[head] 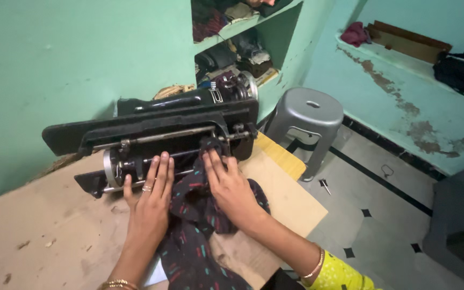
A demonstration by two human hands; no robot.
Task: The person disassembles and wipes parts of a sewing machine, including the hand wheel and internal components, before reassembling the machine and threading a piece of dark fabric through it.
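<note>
Dark patterned cloth under both hands

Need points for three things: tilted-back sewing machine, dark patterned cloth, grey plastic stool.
sewing machine (151, 126), head view, on the black underside of its tilted-back bed.
dark patterned cloth (194, 215), head view, on the fold between the two hands.
grey plastic stool (302, 115), head view, on its seat top.

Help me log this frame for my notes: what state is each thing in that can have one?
Sewing machine: tipped back, underside showing.
Dark patterned cloth: crumpled, pushed up into the machine's underside.
Left hand: flat, fingers spread, resting on the cloth and the machine.
Right hand: pressing the cloth, fingertips at the machine.
Grey stool: upright on the floor, nothing on it.
Wooden table: scuffed, bearing the machine.
</note>
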